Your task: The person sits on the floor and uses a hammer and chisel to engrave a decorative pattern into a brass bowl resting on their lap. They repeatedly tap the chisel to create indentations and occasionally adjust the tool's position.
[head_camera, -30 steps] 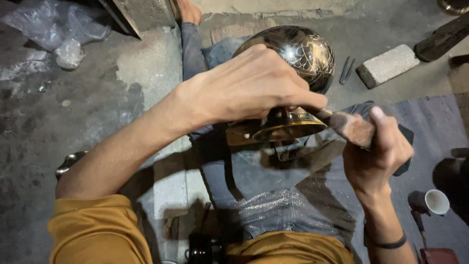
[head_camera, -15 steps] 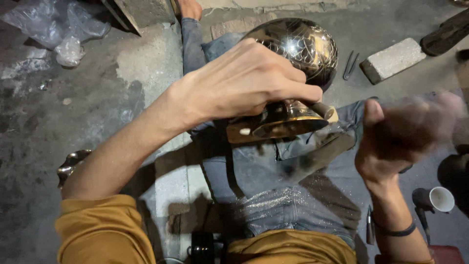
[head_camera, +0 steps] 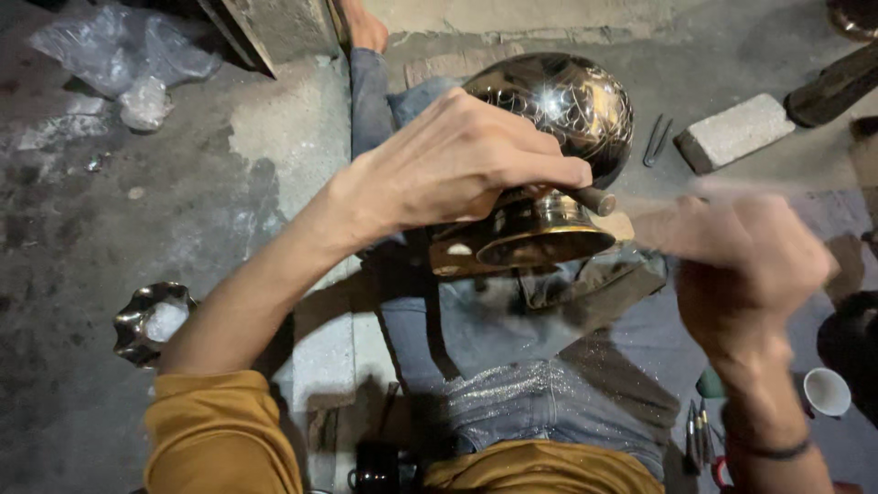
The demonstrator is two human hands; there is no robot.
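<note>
engraved metal vase (head_camera: 558,110) lies across the lap on jeans, likely heavy, rigid, slick; best held at the flared foot | left hand (head_camera: 457,165) fingers clamped on a small punch (head_camera: 593,198) at its neck | right hand (head_camera: 745,265) blurred, grip unclear

Around one engraved metal vase (head_camera: 558,119) lie one pale brick (head_camera: 734,133) to its right, one crumpled plastic bag (head_camera: 128,59) far left, one fluted metal bowl (head_camera: 151,320) lower left, and one white cup (head_camera: 827,391) lower right.
</note>
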